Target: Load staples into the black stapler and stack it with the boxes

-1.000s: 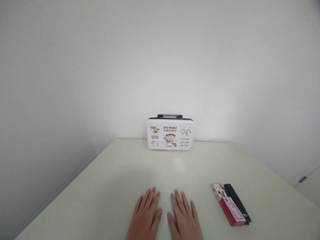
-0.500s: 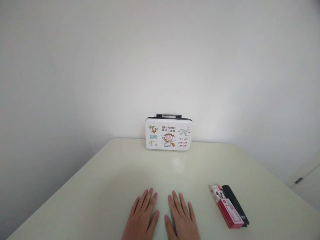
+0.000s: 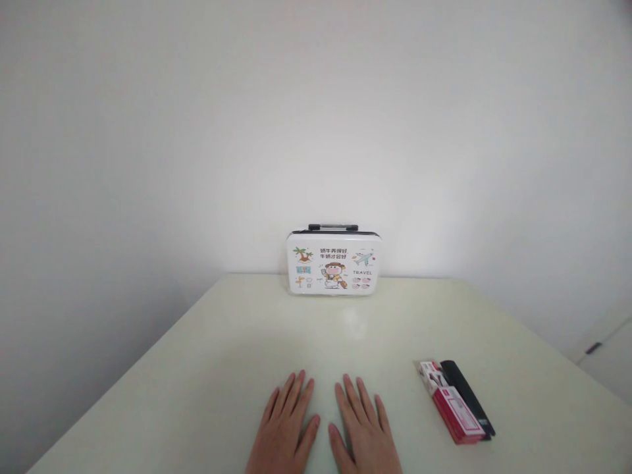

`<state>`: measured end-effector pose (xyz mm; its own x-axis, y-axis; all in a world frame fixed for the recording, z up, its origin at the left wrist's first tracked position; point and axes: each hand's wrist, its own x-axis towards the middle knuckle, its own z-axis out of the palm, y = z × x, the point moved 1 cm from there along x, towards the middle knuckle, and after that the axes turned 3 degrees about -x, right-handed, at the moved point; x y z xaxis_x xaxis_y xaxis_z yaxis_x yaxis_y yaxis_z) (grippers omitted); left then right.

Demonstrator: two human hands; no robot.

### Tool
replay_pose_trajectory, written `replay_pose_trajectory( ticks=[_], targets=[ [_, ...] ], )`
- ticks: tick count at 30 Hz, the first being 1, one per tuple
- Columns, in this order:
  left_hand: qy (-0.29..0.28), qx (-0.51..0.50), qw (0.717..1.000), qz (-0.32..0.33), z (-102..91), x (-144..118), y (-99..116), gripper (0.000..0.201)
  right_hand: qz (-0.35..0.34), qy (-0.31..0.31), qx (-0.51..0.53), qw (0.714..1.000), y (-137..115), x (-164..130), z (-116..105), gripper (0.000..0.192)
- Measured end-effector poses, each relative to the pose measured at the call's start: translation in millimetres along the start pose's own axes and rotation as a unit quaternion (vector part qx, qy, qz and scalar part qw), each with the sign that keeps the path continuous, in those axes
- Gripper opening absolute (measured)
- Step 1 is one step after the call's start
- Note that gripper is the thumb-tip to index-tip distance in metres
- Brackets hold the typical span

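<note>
My left hand [image 3: 285, 428] and my right hand [image 3: 363, 428] lie flat, palms down, side by side on the pale table [image 3: 212, 382] near its front edge. Both hold nothing and their fingers are slightly apart. A white case [image 3: 333, 266] with cartoon travel pictures and a black handle stands upright at the table's far edge, against the wall. To the right of my right hand lies a red and white packet [image 3: 451, 408] with a black flat item [image 3: 469, 403] beside it, touching it.
A plain white wall rises behind the table. At the far right edge a white cabinet front with a dark handle [image 3: 594, 347] shows. The table's left edge runs diagonally toward the lower left.
The hands stay flat on the table. Only the view shifts slightly, from small head movement.
</note>
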<state>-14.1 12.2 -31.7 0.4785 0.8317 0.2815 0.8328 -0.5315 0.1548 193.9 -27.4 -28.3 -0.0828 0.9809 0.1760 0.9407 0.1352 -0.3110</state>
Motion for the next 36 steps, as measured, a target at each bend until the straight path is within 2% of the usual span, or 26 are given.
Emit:
replay_pose_trajectory(
  ticks=[6, 15, 24, 36],
  targets=[
    [0.013, -0.001, 1.000, 0.001, -0.4, -0.7, 1.5, 0.061, 0.008, 0.003, 0.046, 0.999, -4.2, -1.8, -6.1, 0.059],
    [-0.018, -0.004, 1.000, -0.007, -3.9, -0.4, 4.2, 0.059, 0.021, 0.065, 0.168, 0.983, -1.5, -0.3, 1.5, 0.054],
    [-0.005, -0.008, 1.000, -0.010, -7.5, -0.2, 6.9, 0.059, 0.005, 0.000, 0.056, 0.998, -3.4, -2.2, -4.0, 0.062],
    [0.002, 0.000, 1.000, -0.009, -4.5, -0.8, 5.7, 0.060, 0.012, -0.005, 0.082, 0.997, -4.3, -3.2, -4.3, 0.061]
  ],
)
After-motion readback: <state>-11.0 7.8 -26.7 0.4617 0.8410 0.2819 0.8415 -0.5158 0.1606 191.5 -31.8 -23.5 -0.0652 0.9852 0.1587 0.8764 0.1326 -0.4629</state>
